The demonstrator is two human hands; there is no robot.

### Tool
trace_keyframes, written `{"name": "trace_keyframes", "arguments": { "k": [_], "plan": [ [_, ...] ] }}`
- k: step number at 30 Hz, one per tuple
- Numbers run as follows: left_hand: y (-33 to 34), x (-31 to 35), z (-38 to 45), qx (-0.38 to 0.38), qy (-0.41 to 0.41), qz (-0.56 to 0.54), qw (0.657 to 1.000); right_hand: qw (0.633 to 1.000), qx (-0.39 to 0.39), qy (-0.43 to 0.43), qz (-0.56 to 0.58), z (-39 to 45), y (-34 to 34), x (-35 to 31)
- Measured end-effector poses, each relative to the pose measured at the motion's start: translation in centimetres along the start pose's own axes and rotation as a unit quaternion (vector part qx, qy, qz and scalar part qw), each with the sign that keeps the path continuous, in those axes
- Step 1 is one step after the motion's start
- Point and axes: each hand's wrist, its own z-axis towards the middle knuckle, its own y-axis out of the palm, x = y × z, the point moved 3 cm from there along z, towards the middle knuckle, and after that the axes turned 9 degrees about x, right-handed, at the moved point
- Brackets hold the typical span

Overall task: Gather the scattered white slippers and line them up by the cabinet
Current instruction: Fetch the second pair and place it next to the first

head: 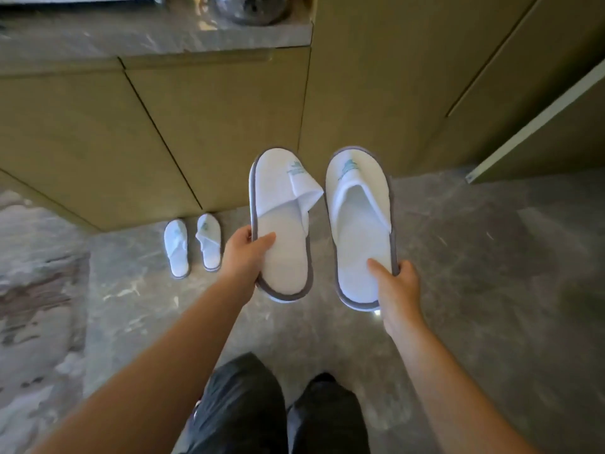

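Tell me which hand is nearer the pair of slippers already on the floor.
Left. The left hand is just right of the floor pair; the right hand is farther right, past both held slippers.

Grey marble floor (458, 290), marble countertop (147, 34), black trousers (248, 407)

— What's around me here?
— I stand on a polished grey stone floor (458, 257), veined with white and shiny with reflected light.
— And ahead?
— A low olive-tan cabinet (98, 136) with flat handleless doors, topped by a grey marble counter (147, 34). To its right a taller panel (376, 77) in the same finish rises out of view.
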Motion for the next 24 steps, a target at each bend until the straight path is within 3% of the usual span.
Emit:
{"name": "trace_keyframes", "arguments": {
  "k": [7, 17, 24],
  "plan": [
    [1.5, -2.8, 4.3, 0.105, -0.058, -0.013, 0.993, 0.995, -0.075, 0.002, -0.058, 7.6, 5.1, 0.5],
    [1.9, -8.3, 17.9, 0.128, -0.101, -0.034, 0.986, 0.991, -0.099, -0.005, -0.086, 16.1, 16.6, 5.3],
    [4.2, -17.4, 28.0, 0.137, -0.121, -0.007, 0.983, 0.986, -0.12, -0.003, -0.115, 23.6, 25.2, 14.6]
  ]
}}
